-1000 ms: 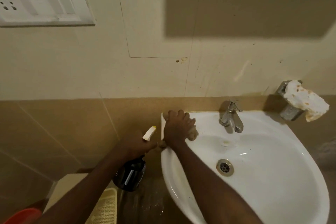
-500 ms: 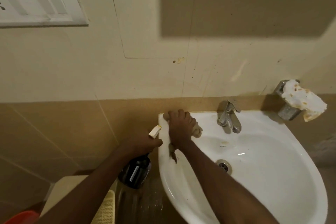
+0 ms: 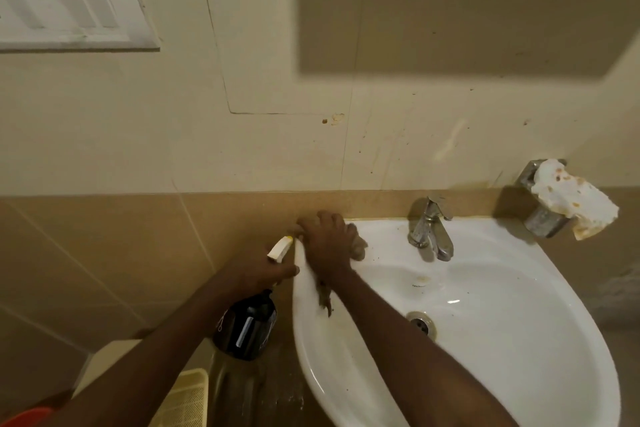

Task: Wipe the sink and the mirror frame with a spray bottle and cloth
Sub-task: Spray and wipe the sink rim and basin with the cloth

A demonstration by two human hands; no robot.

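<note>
At far-left sink corner: rim wipe underway.
Left hand point(image 3: 258, 269) wrapped round spray bottle point(image 3: 247, 326), hanging just left of sink point(image 3: 519, 340), nozzle toward rim. Right hand point(image 3: 327, 243) pressed closed on cloth point(image 3: 358, 246) at far-left rim, tail trailing under wrist. Tap point(image 3: 429, 229) just right, specks around it. Next likely: sweep right along far rim, round tap base. Mirror frame not in view.

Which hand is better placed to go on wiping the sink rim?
The right hand: it presses the cloth on the sink rim's back left corner. The left hand grips the spray bottle beside the basin.
</note>
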